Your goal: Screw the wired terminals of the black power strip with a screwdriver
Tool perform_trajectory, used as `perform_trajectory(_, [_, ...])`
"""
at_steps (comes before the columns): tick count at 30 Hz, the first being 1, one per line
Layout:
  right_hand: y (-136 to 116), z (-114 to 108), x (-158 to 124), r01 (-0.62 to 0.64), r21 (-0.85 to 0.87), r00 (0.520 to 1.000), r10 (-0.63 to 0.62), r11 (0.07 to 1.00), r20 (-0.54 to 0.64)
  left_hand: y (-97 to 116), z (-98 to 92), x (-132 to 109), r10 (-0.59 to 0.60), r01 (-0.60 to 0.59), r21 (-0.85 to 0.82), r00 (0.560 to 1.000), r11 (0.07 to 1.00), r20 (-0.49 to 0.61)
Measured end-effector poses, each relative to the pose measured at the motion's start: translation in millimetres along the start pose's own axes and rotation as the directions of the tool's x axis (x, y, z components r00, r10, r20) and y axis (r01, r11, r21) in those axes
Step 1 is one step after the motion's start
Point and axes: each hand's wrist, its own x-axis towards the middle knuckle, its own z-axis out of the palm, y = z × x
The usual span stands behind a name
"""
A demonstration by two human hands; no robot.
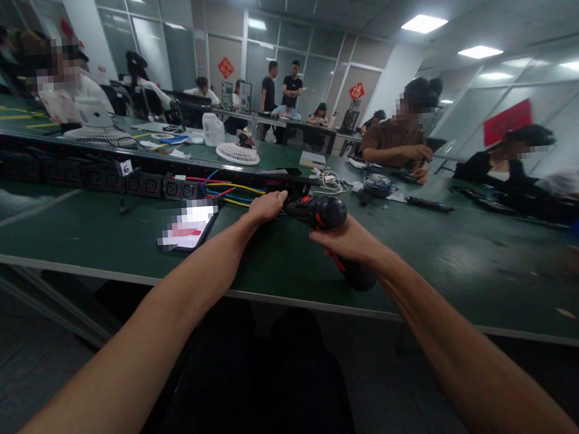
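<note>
My right hand (343, 239) is wrapped round the grip of a black and orange cordless drill (319, 211). The drill's nose points away from me at the right end of a long black power strip (148, 185). Beside that nose, my left hand (267, 206) is closed on the strip's end, with its fingertips partly hidden. Loose red, yellow and blue wires (235, 189) run along the strip just left of this hand. What the drill's tip touches is hidden behind its body and my left hand.
A lit phone (188, 225) lies left of my left arm. Beyond the strip are a white fan grille (238, 153), a white jug (213, 130) and a coiled white cable (333, 183). A co-worker in brown (393, 137) sits across the green table (446, 265); others sit to the right.
</note>
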Motion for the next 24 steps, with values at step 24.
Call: perform_trajectory(24, [-0.8, -0.7, -1.8, 0.009, -0.009, 1.0, -0.009, 1.0, 0.002, 1.3, -1.5, 0.2, -0.012, 0.012, -0.01, 1.0, 1.0, 0.008])
